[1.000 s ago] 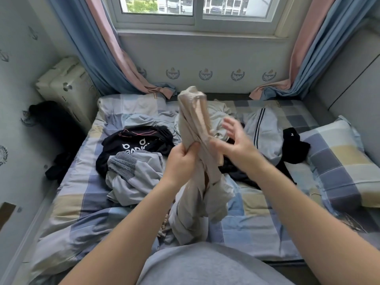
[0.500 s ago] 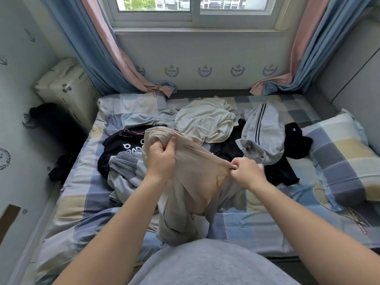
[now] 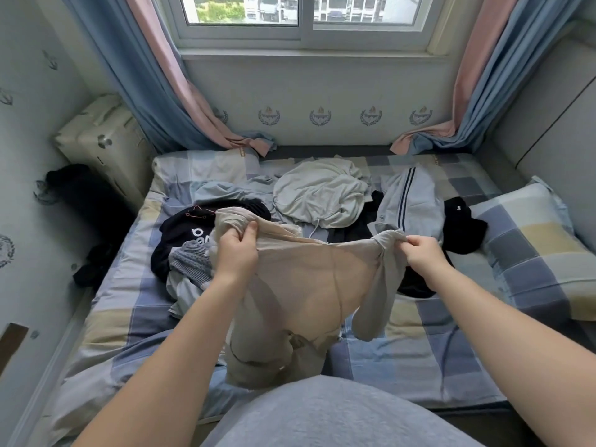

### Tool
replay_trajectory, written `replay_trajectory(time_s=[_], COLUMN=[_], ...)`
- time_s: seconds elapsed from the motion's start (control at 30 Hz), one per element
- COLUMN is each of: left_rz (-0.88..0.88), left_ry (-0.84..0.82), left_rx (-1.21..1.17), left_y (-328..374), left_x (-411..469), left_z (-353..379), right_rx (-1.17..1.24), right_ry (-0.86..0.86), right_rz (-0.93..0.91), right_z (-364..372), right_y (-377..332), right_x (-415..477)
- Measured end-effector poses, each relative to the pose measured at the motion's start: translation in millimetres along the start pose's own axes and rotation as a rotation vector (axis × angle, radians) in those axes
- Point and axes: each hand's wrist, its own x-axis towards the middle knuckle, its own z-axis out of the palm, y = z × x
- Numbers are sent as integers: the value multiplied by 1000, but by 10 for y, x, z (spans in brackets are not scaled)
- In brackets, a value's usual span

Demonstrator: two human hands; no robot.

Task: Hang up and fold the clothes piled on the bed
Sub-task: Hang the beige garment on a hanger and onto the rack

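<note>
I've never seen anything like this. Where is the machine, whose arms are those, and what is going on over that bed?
There is no machine here: a person wears a wide-angle camera on the head, looking forward and down, so the bare arms are their own. The left hand and the right hand each grip a bunched edge of a thin beige garment, holding it stretched between them above the bed, its lower part hanging down. More clothes lie piled on the checked bedding: a black garment with white letters, a cream garment with a drawstring, a pale grey garment with dark stripes. A pillow lies at the right; a pale suitcase sits in the far left corner.
</note>
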Motion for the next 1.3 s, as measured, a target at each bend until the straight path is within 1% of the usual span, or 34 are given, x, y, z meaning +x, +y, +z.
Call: replay_trajectory(time_s=[0.03,0.07,0.1,0.13,0.17,0.27,0.3,0.37,0.47,0.57,0.63,0.73,0.83,0.87,0.93,0.97,1.0,1.07,1.17,1.2,1.3], left_rz=[-12,-24,-32,-37,-42,-35,-25,-11,19,57,78,95,92,79,51,32,0,-74,-53,-38,-63], left_ry=[-22,-50,-90,-135,-182,-323,-356,-401,-394,-284,-218,-162,-84,-33,59,58,23,-94,-269,-348,-663], left_rx=[-12,-50,-107,-160,-195,-235,-233,-220,-194,-148,-130,-139,-125,-97,-20,6,28,93,153,137,165], left_y=[0,9,35,63,91,167,189,239,301,327,306,228,136,100,21,-13,-37,-64,-60,-50,-52], left_x=[-37,-75,-117,-157,-192,-298,-322,-351,-326,-203,-120,-31,28,48,90,107,117,90,-73,-145,-331], left_z=[28,48,70,96,125,232,261,295,251,100,-9,-114,-140,-134,-130,-123,-106,-52,62,99,197], right_rx=[-72,-132,-150,-128,-99,-138,-118,-63,-62,-153,-301,-543,-638,-622,-473,-373,-279,-118,65,117,262], right_ry=[76,111,82,-4,-129,-480,-561,-635,-621,-590,-556,-539,-461,-423,-391,-389,-389,-378,-366,-372,-368], right_rz=[-22,-46,-74,-111,-161,-360,-380,-291,-195,-231,-223,-190,-153,-161,-180,-186,-195,-208,-187,-173,-132], right_z=[24,63,117,182,260,578,709,964,1187,1138,1033,879,775,754,724,712,698,662,622,622,642], right_y=[-13,-58,-109,-164,-222,-366,-392,-381,-294,-202,-121,10,64,53,-13,-62,-121,-231,-420,-496,-713], right_x=[0,-37,-90,-175,-277,-628,-732,-894,-1002,-985,-919,-812,-720,-689,-644,-636,-638,-640,-658,-680,-786])
